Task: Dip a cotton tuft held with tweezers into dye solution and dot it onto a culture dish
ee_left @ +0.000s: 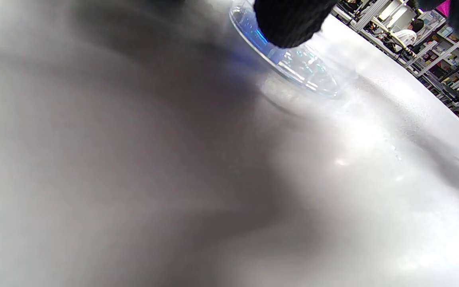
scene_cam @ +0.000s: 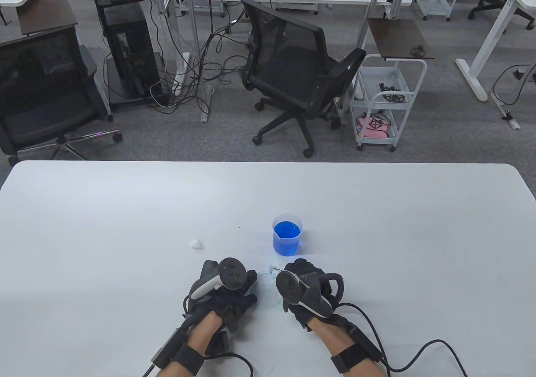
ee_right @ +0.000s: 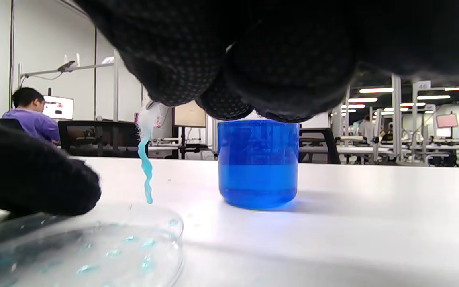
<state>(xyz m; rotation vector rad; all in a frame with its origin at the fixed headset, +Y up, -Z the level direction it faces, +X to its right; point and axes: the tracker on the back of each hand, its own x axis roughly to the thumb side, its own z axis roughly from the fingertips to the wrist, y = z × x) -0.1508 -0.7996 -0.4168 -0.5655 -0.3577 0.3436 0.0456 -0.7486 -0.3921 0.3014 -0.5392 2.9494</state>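
A clear culture dish (scene_cam: 268, 290) lies between my two hands, with pale blue dots on its floor (ee_right: 94, 243). My left hand (scene_cam: 250, 287) holds its left rim; one fingertip (ee_left: 289, 20) rests on the dish (ee_left: 297, 63). My right hand (scene_cam: 289, 271) pinches tweezers (scene_cam: 273, 269), whose tip barely shows. They hold a cotton tuft (ee_right: 146, 171), dyed blue and hanging just above the dish's far edge. The beaker of blue dye (scene_cam: 287, 234) stands right behind the dish, also in the right wrist view (ee_right: 257, 163).
A loose white cotton ball (scene_cam: 196, 244) lies on the white table (scene_cam: 125, 226), left of the beaker. Glove cables (scene_cam: 418, 352) trail off the near edge. An office chair and a trolley stand beyond the far edge.
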